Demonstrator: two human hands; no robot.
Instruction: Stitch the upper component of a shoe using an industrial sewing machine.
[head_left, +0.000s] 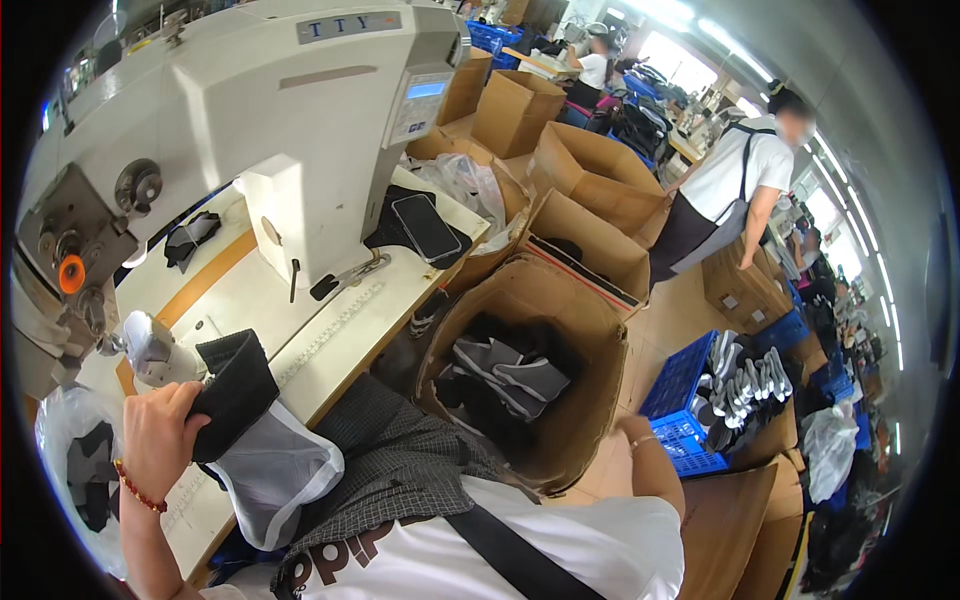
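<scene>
My left hand (160, 420), with a red bead bracelet at the wrist, pinches a fabric piece (240, 400) by its black band. The piece's pale grey, dark-edged part (275, 470) hangs over the table edge and my lap. It is beside the sewing machine's post (150, 345); any contact with the post is hidden. My right hand (637, 430) is out to the right, near the rim of a cardboard box (600, 340). Its fingers are blurred, so I cannot make out a grip. Inside that box lie several grey and black fabric pieces (515, 375).
The big sewing machine (250, 100) stands on a white table (340, 350) holding scissors (355, 275) and a phone (427, 228). Several cardboard boxes stand beyond. A blue crate (685, 445) with grey pieces is at right. A person (730, 180) stands at the far right.
</scene>
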